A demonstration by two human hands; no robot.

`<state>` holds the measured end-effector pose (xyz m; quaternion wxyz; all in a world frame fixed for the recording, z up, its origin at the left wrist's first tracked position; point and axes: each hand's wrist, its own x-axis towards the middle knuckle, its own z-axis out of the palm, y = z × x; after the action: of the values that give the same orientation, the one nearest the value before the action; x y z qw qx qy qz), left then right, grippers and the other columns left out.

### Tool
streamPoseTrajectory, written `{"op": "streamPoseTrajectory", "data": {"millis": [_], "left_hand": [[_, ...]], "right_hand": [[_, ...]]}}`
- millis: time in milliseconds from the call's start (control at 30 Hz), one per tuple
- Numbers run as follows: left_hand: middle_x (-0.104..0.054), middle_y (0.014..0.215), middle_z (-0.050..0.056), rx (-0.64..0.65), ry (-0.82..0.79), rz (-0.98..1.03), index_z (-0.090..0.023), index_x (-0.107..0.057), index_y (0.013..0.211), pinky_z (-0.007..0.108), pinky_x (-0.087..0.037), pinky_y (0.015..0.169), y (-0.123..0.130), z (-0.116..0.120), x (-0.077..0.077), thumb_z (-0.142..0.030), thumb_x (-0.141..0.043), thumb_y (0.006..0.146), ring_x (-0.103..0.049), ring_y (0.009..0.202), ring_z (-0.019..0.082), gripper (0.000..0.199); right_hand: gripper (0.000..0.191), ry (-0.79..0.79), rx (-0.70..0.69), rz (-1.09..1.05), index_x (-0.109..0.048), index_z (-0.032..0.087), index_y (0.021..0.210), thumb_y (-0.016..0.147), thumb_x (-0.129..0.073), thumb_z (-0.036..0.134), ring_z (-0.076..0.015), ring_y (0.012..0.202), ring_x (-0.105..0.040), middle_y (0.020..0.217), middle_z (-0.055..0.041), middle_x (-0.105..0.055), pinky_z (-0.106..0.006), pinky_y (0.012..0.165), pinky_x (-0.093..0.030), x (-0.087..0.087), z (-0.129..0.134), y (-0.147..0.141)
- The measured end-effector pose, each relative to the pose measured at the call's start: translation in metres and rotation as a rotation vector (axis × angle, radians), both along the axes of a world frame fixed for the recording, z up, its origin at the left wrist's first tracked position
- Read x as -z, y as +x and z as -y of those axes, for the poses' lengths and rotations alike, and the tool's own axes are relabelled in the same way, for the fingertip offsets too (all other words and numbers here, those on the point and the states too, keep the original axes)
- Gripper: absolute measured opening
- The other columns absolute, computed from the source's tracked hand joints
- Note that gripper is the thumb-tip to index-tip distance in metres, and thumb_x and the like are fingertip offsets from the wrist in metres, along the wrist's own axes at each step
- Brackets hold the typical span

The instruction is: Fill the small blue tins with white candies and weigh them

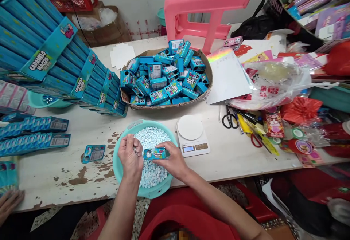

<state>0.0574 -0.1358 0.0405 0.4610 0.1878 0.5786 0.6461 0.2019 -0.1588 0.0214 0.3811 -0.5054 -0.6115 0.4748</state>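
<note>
Over a turquoise basin (118, 167) of pale blue candies (154, 174), my right hand (173, 160) grips a small blue candy box (154, 154) between thumb and fingers, its printed side facing up. My left hand (131, 156) is curled closed just left of the box, with a few pale candies showing between its fingers. A white digital scale (193, 138) stands to the right of the basin. One flat blue box (93, 153) lies on the table to the left. Behind the basin, a cardboard tray (166, 106) holds many similar blue boxes.
Tall stacks of blue cartons (54, 58) rise at the left. A pink stool (213, 7) stands behind the tray. Scissors (230, 119), markers and plastic bags (268, 83) crowd the right. Another person's hand (11, 201) rests at the lower left edge.
</note>
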Motion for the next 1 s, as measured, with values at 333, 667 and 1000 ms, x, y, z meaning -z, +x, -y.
{"op": "streamPoseTrajectory", "data": {"millis": [333,667,1000], "left_hand": [[-0.062,0.11,0.01,0.388,-0.065,-1.078,-0.022,-0.06,0.107,0.038,-0.042,0.088,-0.021,-0.079,0.029,-0.042,-0.057,0.079,-0.056,0.103,0.027,0.034],[-0.051,0.124,0.021,0.38,-0.501,-0.665,-0.016,-0.043,0.122,0.035,-0.048,0.069,0.043,-0.241,0.053,-0.02,-0.077,0.057,-0.058,0.099,0.029,0.073],[-0.062,0.103,0.01,0.427,-0.183,-0.146,-0.018,-0.057,0.108,0.031,-0.052,0.065,0.007,-0.176,0.007,-0.021,-0.067,0.07,-0.061,0.079,0.017,0.039]], "right_hand": [[0.039,-0.154,0.382,-0.145,-0.062,0.02,0.098,0.065,-0.077,0.034,-0.0212,0.086,-0.063,0.097,-0.0047,-0.066,-0.034,0.077,-0.051,0.031,-0.021,0.097],[0.048,0.092,0.555,0.098,-0.054,0.018,0.113,0.072,-0.07,0.036,-0.0249,0.111,-0.053,0.118,-0.0112,-0.057,-0.044,0.095,-0.043,0.093,-0.049,0.131],[0.037,0.298,0.584,0.21,-0.05,0.02,0.121,0.085,-0.058,0.027,-0.026,0.121,-0.045,0.124,-0.0128,-0.051,-0.05,0.101,-0.038,0.032,-0.004,0.112]]}}
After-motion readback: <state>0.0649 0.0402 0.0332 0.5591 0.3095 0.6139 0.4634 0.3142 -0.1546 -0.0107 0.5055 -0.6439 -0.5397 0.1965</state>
